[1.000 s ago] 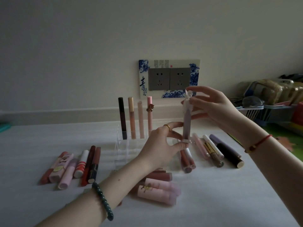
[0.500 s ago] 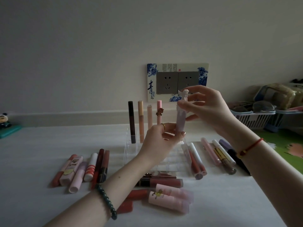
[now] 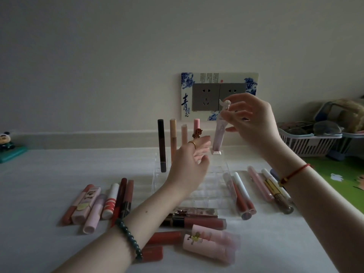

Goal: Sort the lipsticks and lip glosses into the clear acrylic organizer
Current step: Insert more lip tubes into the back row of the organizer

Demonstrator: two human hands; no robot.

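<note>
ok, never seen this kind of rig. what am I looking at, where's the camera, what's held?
No robot here: a person's two bare hands, filmed by one wide-angle camera worn on the head, looking forward and down. The right hand pinches a pale lilac lip gloss near its top, upright above the clear acrylic organizer. The left hand is open by the tube's lower end, holding nothing. Four tubes stand in the organizer's back row. Loose lipsticks lie on the white table around it.
</note>
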